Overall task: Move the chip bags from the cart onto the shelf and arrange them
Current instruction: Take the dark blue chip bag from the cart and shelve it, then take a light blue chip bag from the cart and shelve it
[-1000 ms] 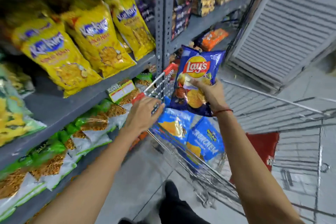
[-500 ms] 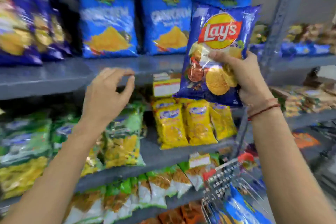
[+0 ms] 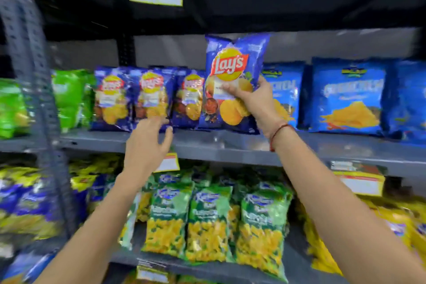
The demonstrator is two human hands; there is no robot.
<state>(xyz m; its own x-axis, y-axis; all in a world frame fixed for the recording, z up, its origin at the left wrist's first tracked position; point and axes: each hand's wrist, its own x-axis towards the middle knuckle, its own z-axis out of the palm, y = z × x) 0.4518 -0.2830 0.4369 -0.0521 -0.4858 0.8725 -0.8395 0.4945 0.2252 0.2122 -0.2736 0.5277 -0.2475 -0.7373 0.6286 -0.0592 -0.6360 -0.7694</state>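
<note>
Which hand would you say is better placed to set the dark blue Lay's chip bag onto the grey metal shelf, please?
The right hand: it already grips the dark blue Lay's chip bag, upright at the grey metal shelf beside the matching bags. The left hand is open and empty, better suited to steadying that row.
</note>
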